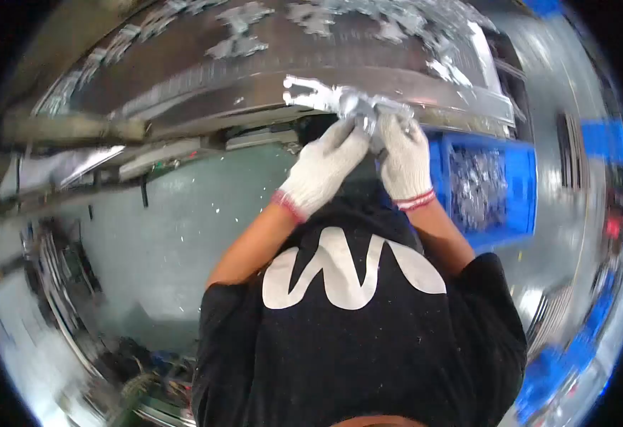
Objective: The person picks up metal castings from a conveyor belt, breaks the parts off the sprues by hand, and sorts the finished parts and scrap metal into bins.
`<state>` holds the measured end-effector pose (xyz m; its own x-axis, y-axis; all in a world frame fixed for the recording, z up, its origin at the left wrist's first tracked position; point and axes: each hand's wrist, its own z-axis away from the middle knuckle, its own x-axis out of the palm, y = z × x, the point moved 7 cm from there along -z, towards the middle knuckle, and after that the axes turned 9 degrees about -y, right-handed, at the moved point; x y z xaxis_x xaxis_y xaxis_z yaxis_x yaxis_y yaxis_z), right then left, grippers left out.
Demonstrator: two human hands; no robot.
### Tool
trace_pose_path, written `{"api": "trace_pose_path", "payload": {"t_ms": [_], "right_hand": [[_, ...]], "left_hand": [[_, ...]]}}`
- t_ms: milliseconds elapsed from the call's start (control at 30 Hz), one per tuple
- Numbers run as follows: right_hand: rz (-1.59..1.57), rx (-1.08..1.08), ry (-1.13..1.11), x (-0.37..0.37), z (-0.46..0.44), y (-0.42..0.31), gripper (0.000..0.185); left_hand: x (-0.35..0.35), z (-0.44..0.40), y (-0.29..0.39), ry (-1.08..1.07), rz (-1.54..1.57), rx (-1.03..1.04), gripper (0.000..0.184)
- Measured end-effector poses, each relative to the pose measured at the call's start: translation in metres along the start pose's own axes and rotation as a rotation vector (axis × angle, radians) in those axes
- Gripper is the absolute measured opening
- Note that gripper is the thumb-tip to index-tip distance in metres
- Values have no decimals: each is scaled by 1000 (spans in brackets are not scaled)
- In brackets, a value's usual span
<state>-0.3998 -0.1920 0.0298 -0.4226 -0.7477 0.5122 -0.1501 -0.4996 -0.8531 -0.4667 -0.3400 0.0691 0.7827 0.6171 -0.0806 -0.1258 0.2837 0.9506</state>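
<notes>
Both my hands wear white knit gloves with red cuffs. Between them is a shiny silver metal casting (318,97), with a forked end sticking out to the left, held just in front of the workbench edge. My left hand (331,160) is closed around its lower middle. My right hand (404,153) grips its right side, fingers curled over the metal. The gloves hide part of the casting, and blur hides its finer shape.
The metal workbench (269,64) spans the top, with several silver castings (240,28) along its far side. At my right stands a blue crate (529,188) holding many small metal pieces (477,186). A bar (76,130) juts in at left. Small bits dot the green floor (205,235).
</notes>
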Motion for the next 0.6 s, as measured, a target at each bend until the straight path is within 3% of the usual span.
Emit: {"api": "trace_pose_path", "payload": {"t_ms": [33, 67, 100, 167, 200, 233, 267, 300, 333, 367, 433, 467, 500, 533, 600], "right_hand": [[-5, 83, 30, 14, 1, -29, 25], [828, -394, -79, -10, -4, -53, 25], [105, -15, 75, -6, -5, -59, 24], [453, 179, -141, -8, -2, -67, 24], [591, 151, -196, 11, 5, -76, 21], [935, 64, -359, 28, 6, -88, 21], [714, 77, -332, 28, 11, -78, 23], [1029, -230, -317, 37, 9, -95, 24], [1182, -301, -314, 38, 10, -104, 24], [1068, -180, -181, 20, 11, -107, 25], [747, 125, 127, -22, 19, -93, 27], [752, -162, 277, -50, 22, -81, 25], [377, 110, 406, -75, 23, -65, 30], [68, 123, 458, -88, 25, -68, 37], [-105, 84, 492, -121, 39, -81, 41]], "left_hand": [[-1, 12, 9, -171, -102, -46, 57], [-11, 19, 8, -164, -556, 92, 53], [-23, 21, 24, -75, -744, 329, 54], [-48, 22, 96, 190, -1050, 707, 71], [-56, 12, 97, 201, -1038, 872, 74], [-49, -13, 101, -33, -949, 805, 72], [-38, -34, 86, -360, -956, 733, 68], [-31, -55, 65, -671, -785, 508, 54], [-18, -71, 44, -934, -697, 110, 37], [-7, -76, 51, -697, -822, 289, 26], [20, -89, 57, -531, -1014, 483, 21], [43, -100, 57, -440, -1261, 505, 13], [65, -113, 59, -481, -1268, 470, 9], [89, -126, 56, -521, -1245, 411, 15], [123, -148, 49, -610, -1041, 439, 20]]}}
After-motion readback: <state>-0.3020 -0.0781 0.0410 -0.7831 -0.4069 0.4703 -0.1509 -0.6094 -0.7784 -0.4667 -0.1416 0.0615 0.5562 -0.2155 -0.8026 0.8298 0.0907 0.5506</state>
